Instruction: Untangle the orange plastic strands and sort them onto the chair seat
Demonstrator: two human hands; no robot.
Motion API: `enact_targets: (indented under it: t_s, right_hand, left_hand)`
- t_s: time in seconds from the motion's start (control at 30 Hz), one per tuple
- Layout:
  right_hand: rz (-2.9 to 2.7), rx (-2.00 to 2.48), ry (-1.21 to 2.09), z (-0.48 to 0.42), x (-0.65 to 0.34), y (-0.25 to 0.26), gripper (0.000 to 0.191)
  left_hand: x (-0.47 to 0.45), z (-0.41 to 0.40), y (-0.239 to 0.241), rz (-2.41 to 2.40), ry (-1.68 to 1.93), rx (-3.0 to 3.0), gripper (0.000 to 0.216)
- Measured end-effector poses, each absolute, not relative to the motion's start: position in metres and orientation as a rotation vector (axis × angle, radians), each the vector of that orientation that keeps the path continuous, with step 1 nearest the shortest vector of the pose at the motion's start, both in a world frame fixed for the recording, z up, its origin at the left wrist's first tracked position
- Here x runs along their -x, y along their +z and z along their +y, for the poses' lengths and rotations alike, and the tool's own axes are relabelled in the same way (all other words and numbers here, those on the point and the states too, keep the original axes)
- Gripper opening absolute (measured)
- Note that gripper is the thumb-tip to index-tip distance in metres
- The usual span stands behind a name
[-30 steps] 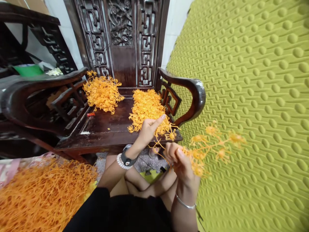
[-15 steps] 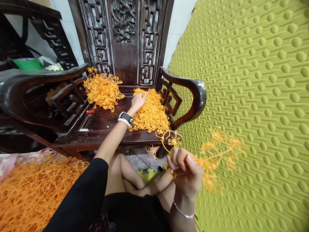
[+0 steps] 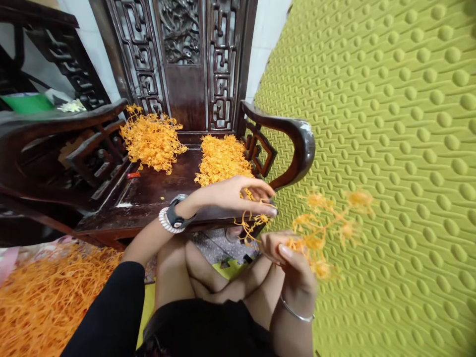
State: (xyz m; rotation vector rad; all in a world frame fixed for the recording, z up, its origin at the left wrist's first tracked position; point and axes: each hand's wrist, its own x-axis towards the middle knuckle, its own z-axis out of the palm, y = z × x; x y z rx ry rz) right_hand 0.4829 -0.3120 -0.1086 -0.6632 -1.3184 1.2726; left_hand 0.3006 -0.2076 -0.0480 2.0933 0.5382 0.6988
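My right hand (image 3: 288, 253), wearing a thin silver bangle, is closed round an orange plastic flower stem. The branched end of this orange plastic flower stem (image 3: 327, 228) spreads out to the right, slightly blurred. Thin curled orange strands (image 3: 253, 225) stick out left of my right hand, just under my left hand. My left hand (image 3: 241, 194), with a dark watch and a white coiled band at the wrist, hovers over these strands, its thumb and fingers apart. Behind it, a heap of small orange plastic flowers (image 3: 223, 158) lies on the seat of the dark wooden chair (image 3: 178, 181).
Another heap of orange flower pieces (image 3: 152, 141) lies on the seat's left side, near a small red wrapper (image 3: 133, 175). A large mass of orange stems (image 3: 48, 302) is at lower left. The chair's right armrest (image 3: 305, 144) stands beside a bumpy green mat (image 3: 390, 148).
My left hand has left the right heap on the seat and come toward my right hand, its fingers over the strands. My right hand still holds the stem, shifted slightly.
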Motion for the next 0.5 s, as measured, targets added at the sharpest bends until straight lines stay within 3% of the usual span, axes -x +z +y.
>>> enact_targets:
  t_s: [0.17,0.4,0.5]
  right_hand:
    - [-1.442,0.543,1.398,-0.313,-0.486,-0.106,0.042]
    - [-1.250,0.569,1.658,-0.309,-0.455,-0.098,0.042]
    - [-1.226,0.553,1.818,-0.317,-0.441,-0.100,0.044]
  left_hand:
    - [-0.288,-0.221,-0.056,0.554,0.390,-2.072,0.020]
    - [-0.284,-0.184,-0.084,1.004,1.413,-1.550,0.015]
    - [-0.274,-0.144,-0.086,1.454,1.650,-1.443,0.026]
